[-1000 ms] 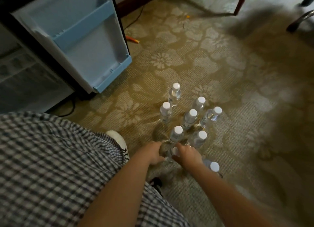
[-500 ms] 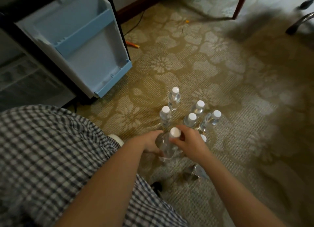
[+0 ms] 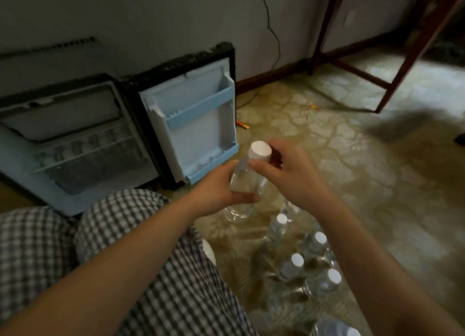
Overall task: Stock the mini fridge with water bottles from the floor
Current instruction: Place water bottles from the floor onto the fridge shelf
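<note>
I hold one clear water bottle (image 3: 245,182) with a white cap upright above the carpet. My left hand (image 3: 216,192) wraps its body; my right hand (image 3: 286,172) grips it near the neck, just under the cap. Several more capped bottles (image 3: 297,262) stand on the floor below my right forearm. The mini fridge (image 3: 73,139) stands open at the left, with a wire shelf inside. Its door (image 3: 198,126) swings out toward me, showing pale blue door shelves. The held bottle is just right of the door's lower corner.
My checked-trousered leg (image 3: 125,260) fills the lower left, with a white shoe tip (image 3: 208,251) beside it. A wooden chair or table frame (image 3: 392,58) stands at the back right. A cable (image 3: 274,41) hangs down the wall. An orange object (image 3: 242,125) lies by the door.
Both hands lifted one bottle off the floor cluster and raised it toward the fridge door. My view tilted up, so the fridge interior and wall now show.
</note>
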Demonstrator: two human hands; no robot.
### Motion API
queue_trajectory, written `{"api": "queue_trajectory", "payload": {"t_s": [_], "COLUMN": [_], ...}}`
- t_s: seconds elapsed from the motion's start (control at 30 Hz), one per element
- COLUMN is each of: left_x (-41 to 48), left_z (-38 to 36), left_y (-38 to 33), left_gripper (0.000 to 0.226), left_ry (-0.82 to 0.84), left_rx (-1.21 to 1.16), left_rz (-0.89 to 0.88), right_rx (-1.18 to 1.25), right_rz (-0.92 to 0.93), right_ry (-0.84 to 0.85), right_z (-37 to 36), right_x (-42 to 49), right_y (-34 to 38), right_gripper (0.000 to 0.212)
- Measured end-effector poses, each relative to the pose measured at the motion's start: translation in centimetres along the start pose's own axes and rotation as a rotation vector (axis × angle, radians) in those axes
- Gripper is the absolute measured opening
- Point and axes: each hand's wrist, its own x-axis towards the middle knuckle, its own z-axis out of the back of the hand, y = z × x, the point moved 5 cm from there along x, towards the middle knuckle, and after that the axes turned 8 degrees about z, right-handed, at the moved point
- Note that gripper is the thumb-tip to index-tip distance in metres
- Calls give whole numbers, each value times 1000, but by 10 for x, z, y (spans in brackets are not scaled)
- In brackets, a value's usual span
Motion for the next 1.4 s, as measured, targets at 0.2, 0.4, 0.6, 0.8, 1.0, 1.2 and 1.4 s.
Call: {"api": "queue_trajectory", "payload": {"t_s": [0.2,0.4,0.6,0.8,1.0,1.2,1.4], "left_x": [-26,-49,-67,-82,-96,-98,-77], "left_z": [93,172,239,281,336,382,397], "left_y": [-4,17,60,112,181,244,294], "left_gripper": [91,54,55,39,28,32,48], "left_ry": [-313,-490,-562,-639,-785,-908,-865], "left_rx": [6,-25,-80,-132,-249,-395,-390], "left_rz": [-50,-18,91,185,363,468,531], "right_rx": [-26,11,76,213,354,144,184], "right_rz": [211,310,318,257,132,193,192], "right_ry": [1,28,94,290,517,803,721], "right_z": [-23,-69,-133,-220,-311,-399,-474], "right_x": [66,119,162,194,222,237,248], "right_y": [77,131,165,176,166,145,134], "right_gripper": [29,31,31,31,37,50,57]}}
